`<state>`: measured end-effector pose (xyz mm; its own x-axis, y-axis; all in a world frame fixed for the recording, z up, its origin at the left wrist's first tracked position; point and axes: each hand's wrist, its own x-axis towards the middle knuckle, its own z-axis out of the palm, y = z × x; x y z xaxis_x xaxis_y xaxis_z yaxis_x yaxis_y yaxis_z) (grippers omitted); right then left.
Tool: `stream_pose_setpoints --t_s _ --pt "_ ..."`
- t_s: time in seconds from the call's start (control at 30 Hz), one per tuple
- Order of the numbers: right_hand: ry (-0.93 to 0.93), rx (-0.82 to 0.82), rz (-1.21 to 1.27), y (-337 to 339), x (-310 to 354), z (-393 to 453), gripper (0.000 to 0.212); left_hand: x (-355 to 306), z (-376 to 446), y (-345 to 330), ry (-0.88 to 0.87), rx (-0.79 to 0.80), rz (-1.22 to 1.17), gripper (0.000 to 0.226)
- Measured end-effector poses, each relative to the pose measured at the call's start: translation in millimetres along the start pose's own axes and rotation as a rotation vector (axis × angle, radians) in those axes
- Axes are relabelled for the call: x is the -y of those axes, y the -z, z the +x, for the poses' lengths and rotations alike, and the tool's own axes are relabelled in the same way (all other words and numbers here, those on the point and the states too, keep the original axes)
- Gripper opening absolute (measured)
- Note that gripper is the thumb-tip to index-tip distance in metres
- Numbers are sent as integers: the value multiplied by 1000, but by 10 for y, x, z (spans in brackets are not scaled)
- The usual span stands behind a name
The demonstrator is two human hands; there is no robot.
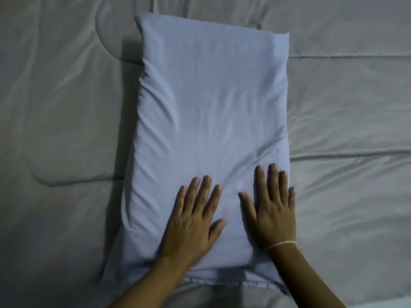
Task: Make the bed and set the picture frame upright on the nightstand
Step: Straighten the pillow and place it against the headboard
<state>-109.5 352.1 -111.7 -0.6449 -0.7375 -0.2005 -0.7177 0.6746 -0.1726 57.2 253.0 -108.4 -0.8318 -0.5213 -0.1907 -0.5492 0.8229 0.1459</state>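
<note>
Pillow (211, 121) in a pale blue case is laid lengthwise on the grey quilted comforter (347, 107). Both palms are pressed flat on its near end, fingers spread and released, nothing grasped: left hand (195, 216) near the middle, right hand (272, 210) by the right edge. A thin band (280, 244) is worn at the right wrist.

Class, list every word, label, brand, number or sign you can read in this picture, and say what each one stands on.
None: no readable text anywhere in this view.
Pale blue rectangular fabric pillow: plain, no tag or print visible.
Grey quilted bed cover: plain stitching only.
Thin pale band on the right wrist: no marking.
</note>
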Motion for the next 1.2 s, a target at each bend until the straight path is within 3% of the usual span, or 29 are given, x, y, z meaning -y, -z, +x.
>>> stream_pose_setpoints --t_s 0.17,0.27,0.4,0.47,0.57,0.67,0.73,0.8,0.87,0.93,1.03,1.13,1.2 --pt "-10 29 -14 -134 -212 -649 76 -233 -542 -128 -32 58 -13 72" --pt "-34 -51 18 -34 -174 -626 75 -228 -578 35 -37 -45 -138 62" --pt "69 -227 173 149 294 -27 67 125 128 395 78 -208 -95 56" --pt "160 -200 212 192 634 296 62 406 561 443 183 -227 -64 59" --pt "260 -91 84 136 851 623 62 822 882 386 321 -179 -45 62" --pt "131 -74 23 99 490 837 69 975 815 309 315 -201 -24 62" --pt "-65 -44 82 142 110 910 73 1014 700 289 344 -233 -64 63" --pt "-300 47 205 211 -235 951 85 1088 599 272 447 -238 -168 66" --pt "-388 108 165 299 -422 932 97 1153 537 300 579 -221 -278 71" --pt "-323 -4 83 409 -398 929 89 1127 512 358 646 -246 -241 72" --pt "-101 -206 128 545 38 1084 72 930 688 493 439 -321 -71 65" --pt "284 -148 90 458 638 1316 63 854 1175 570 169 -252 10 61" --pt "374 -67 -4 338 699 1486 58 1021 1489 589 153 -174 39 59"
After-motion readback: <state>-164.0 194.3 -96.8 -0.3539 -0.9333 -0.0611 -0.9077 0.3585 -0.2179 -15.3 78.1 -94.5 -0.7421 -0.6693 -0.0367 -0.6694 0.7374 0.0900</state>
